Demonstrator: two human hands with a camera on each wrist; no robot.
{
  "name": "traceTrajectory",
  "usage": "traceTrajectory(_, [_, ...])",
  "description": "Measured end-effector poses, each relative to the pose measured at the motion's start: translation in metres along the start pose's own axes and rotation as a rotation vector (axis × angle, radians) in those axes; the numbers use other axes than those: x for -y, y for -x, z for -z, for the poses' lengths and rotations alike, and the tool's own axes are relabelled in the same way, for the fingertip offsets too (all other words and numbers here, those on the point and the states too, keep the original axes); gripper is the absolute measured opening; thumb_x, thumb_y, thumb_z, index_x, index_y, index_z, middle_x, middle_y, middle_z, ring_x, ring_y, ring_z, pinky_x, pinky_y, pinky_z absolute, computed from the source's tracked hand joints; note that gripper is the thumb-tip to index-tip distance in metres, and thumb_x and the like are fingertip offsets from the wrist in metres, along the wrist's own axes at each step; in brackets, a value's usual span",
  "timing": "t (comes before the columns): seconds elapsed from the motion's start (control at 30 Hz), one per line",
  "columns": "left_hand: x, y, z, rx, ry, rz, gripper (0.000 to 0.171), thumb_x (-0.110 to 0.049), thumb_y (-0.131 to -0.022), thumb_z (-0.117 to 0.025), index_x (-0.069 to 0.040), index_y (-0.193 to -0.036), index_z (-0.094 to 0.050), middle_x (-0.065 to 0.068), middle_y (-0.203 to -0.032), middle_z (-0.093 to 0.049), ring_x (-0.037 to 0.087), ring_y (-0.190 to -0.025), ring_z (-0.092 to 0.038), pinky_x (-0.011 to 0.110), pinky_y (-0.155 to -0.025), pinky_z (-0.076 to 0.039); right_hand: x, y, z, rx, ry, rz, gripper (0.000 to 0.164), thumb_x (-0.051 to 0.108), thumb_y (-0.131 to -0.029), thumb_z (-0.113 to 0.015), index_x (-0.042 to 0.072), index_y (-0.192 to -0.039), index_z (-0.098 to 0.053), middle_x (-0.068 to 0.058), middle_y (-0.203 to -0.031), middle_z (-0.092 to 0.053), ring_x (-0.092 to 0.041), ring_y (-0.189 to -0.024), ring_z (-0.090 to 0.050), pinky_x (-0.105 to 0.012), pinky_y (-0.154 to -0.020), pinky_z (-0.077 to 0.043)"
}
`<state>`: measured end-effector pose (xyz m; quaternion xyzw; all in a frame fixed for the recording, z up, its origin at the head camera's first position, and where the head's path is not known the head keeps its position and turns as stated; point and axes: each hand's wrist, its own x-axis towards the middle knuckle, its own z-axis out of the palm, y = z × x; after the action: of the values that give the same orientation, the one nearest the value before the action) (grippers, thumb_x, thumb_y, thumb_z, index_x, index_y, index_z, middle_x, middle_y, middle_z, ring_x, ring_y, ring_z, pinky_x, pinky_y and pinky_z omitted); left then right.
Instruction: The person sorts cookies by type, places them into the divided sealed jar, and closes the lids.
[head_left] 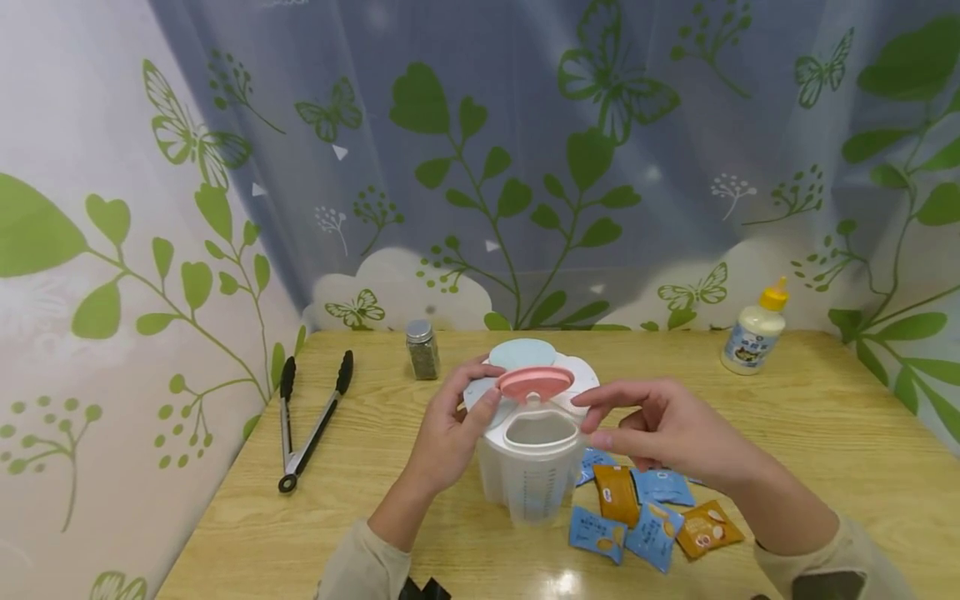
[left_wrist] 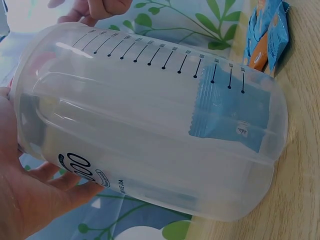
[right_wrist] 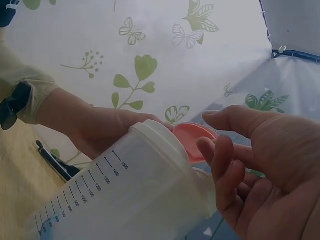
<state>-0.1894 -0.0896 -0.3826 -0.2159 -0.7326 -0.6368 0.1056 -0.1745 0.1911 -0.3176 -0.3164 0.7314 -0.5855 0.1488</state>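
A clear plastic storage container with several compartments stands on the table. Its pink flip lid is raised above the front compartment, while the pale blue lid behind lies flat. My left hand grips the container's left upper side, thumb over the top and fingers round the wall. Beside the right rim hovers my right hand, index finger extended close to the pink lid, the other fingers loosely bent and holding nothing. Through the wall, a blue packet shows at the bottom in the left wrist view.
Several blue packets and orange packets lie right of the container. Black-handled tongs rest spread at the left. A spice jar and a yellow-capped bottle stand toward the back, before a patterned curtain.
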Motion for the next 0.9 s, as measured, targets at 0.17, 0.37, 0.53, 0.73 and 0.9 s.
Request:
traceTrajectory(0.17, [0.000,0.000,0.000,-0.004,-0.002,0.004,0.024,-0.020,-0.102,-0.055,-0.014,-0.124,-0.061,0.009,-0.152,-0.045,0.032,-0.143,-0.040,0.030,-0.087,-0.057,-0.008,0.011,0.013,-0.034,-0.042,0.057,0.035,-0.003,-0.096,-0.059,0.001,-0.131,-0.059,0.002,-0.107,-0.067,-0.023,-0.051,-0.037,-0.034,-0.040,-0.035])
traceTrajectory(0.37, [0.000,0.000,0.000,-0.002,0.006,-0.004,0.024,-0.021,-0.101,-0.055,-0.014,-0.124,-0.061,0.010,-0.152,-0.045,0.033,-0.143,-0.041,0.030,-0.088,-0.057,-0.021,0.025,0.030,-0.072,-0.060,0.092,0.039,-0.010,-0.096,-0.054,0.005,-0.131,-0.060,0.000,-0.108,-0.067,-0.025,-0.052,-0.037,-0.036,-0.041,-0.033])
traceTrajectory(0.53, [0.000,0.000,0.000,-0.005,0.004,-0.004,0.024,-0.021,-0.101,-0.056,-0.014,-0.123,-0.061,0.011,-0.152,-0.045,0.034,-0.142,-0.042,0.029,-0.087,-0.057,-0.035,0.036,0.044,-0.064,-0.040,0.095,0.043,-0.011,-0.097,-0.051,0.005,-0.137,-0.056,0.002,-0.113,-0.067,-0.027,-0.054,-0.039,-0.038,-0.042,-0.036])
traceTrajectory(0.73, [0.000,0.000,0.000,-0.001,0.010,-0.010,0.024,-0.020,-0.101,-0.056,-0.013,-0.124,-0.061,0.010,-0.151,-0.046,0.032,-0.143,-0.041,0.029,-0.087,-0.057,-0.051,0.049,0.057,-0.089,-0.009,0.022,0.044,-0.008,-0.098,-0.051,0.006,-0.139,-0.054,0.004,-0.116,-0.067,-0.027,-0.054,-0.046,-0.038,-0.044,-0.040])
traceTrajectory(0.9, [0.000,0.000,0.000,-0.006,-0.004,-0.019,0.024,-0.020,-0.101,-0.056,-0.014,-0.124,-0.062,0.008,-0.150,-0.047,0.029,-0.144,-0.039,0.032,-0.090,-0.056,-0.065,0.058,0.065,-0.107,0.056,-0.016,0.044,-0.006,-0.098,-0.054,0.002,-0.141,-0.050,0.006,-0.116,-0.067,-0.026,-0.056,-0.048,-0.037,-0.046,-0.042])
